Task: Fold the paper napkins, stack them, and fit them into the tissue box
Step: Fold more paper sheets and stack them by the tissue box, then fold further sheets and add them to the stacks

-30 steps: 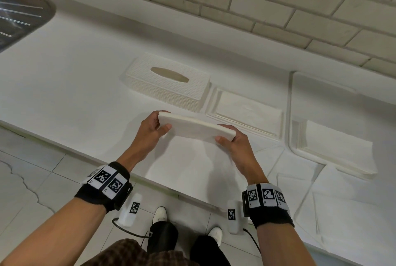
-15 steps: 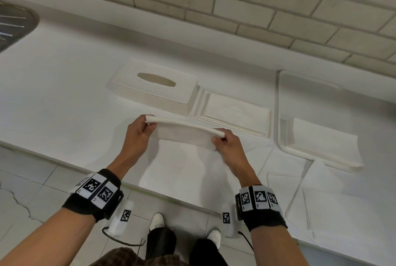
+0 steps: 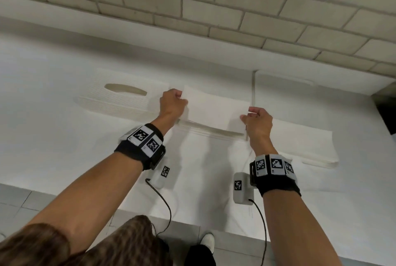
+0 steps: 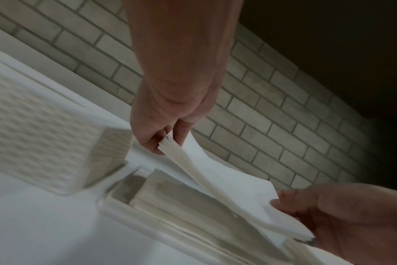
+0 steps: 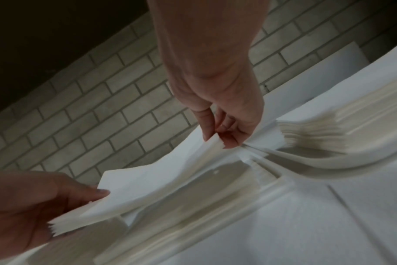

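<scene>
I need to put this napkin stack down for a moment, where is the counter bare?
Bare counter lies left of and in front of the tissue box, toward the near edge. It is crowded to the right: the open tray under the napkin stack, then loose napkins.

Left hand (image 4: 168, 114) pinches one end of the folded napkin stack (image 4: 229, 186), right hand (image 4: 342, 220) the other, above the tray (image 4: 147, 224) beside the woven tissue box (image 4: 38, 136).

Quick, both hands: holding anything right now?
Left hand: pinching one end of the folded napkin stack.
Right hand: pinching its other end.
</scene>
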`<action>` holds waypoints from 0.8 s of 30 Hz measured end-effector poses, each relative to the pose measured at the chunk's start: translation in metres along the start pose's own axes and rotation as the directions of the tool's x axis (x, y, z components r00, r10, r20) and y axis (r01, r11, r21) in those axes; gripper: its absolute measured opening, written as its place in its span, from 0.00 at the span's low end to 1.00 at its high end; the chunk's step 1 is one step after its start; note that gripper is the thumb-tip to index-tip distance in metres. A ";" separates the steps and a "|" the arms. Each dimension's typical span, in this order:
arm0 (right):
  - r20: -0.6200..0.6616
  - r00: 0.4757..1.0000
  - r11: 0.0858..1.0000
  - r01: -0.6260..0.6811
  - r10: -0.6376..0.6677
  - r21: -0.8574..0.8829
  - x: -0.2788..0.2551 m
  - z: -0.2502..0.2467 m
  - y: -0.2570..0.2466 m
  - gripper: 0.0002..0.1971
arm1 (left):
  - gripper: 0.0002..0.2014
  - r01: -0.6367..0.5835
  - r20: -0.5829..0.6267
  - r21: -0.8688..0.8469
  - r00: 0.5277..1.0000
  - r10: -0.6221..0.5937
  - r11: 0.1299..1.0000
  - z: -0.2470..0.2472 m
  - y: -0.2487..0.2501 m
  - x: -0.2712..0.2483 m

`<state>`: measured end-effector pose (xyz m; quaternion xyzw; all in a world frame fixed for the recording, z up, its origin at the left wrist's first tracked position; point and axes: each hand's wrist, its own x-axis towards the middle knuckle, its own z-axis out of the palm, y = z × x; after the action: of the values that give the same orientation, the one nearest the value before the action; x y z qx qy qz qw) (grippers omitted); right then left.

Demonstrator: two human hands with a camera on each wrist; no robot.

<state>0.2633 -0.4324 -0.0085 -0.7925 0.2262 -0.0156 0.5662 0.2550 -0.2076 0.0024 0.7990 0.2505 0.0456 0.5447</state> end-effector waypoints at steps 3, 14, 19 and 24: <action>-0.011 1.000 0.996 -0.005 0.004 -0.093 0.007 0.006 0.005 0.16 | 0.15 0.031 -0.024 0.083 0.999 -0.029 0.996 0.010 -0.009 0.010; 0.006 0.999 0.961 0.040 -0.040 -0.273 0.020 0.020 0.027 0.14 | 0.13 -0.005 -0.039 0.352 0.999 0.020 0.936 0.027 -0.029 0.015; 0.001 0.979 0.922 0.194 -0.205 -0.335 -0.001 0.009 0.028 0.22 | 0.21 -0.113 -0.039 0.436 0.989 0.144 0.893 0.031 -0.033 0.004; 0.531 0.824 0.857 0.409 -0.199 -0.315 -0.059 -0.014 0.024 0.23 | 0.21 -0.219 -0.056 0.103 0.973 0.225 0.970 0.012 -0.025 -0.019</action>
<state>0.1985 -0.4286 -0.0118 -0.8988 -0.0556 0.1375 0.4124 0.2337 -0.2194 -0.0215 0.8453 0.1794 0.1210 0.4885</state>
